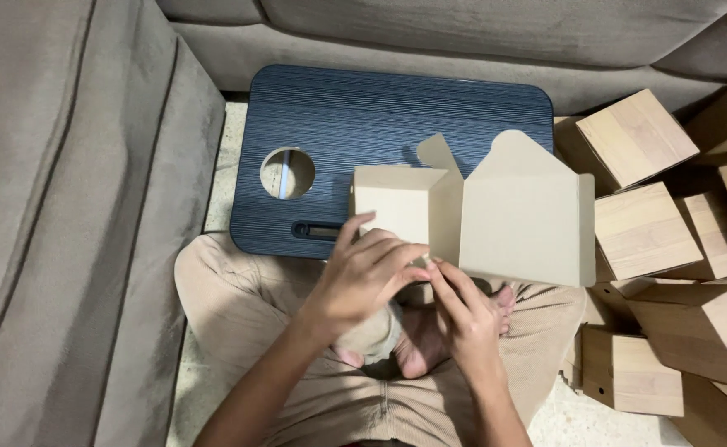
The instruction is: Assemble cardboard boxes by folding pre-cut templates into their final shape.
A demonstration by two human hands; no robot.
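Observation:
I hold a beige cardboard box (pixel 512 219), half folded with its flaps standing open, just above my lap. My left hand (pixel 359 277) grips its near left corner, fingers wrapped over the bottom edge. My right hand (pixel 463 314) pinches the lower edge next to it, thumb and fingers on the card. Both hands touch each other at the box's underside. The box hangs over the front edge of a dark blue lap table (pixel 380 116).
A pile of several folded wood-patterned boxes (pixel 641 228) lies at my right. The lap table has a round hole (pixel 287 173) and a slot. A grey sofa (pixel 65 207) surrounds the spot at left and back. My crossed legs and bare feet are below.

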